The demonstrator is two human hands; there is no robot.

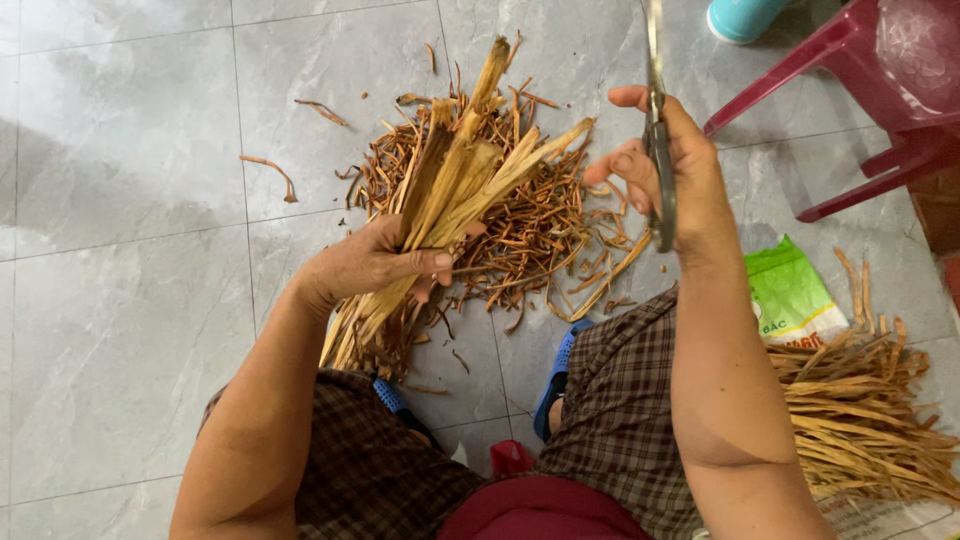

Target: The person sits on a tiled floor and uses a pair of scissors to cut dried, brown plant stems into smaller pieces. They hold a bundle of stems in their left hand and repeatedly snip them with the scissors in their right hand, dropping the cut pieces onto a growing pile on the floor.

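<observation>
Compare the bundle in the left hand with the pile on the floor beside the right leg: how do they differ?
The bundle is gripped upright in the left hand; the pile lies flat on a bag. The bundle's strips look wide and uneven; the pile's are thin and lie roughly parallel. Both are dry, tan plant strips.

The left hand (375, 262) holds a bundle of strips (455, 190) above a heap of scraps (540, 235) on the floor (120, 200). The right hand (670, 165), with scissors (658, 150), is right of the bundle. A pile of strips (860, 410) lies on a bag (790, 295) at the right, a stool (880, 90) behind it.
</observation>
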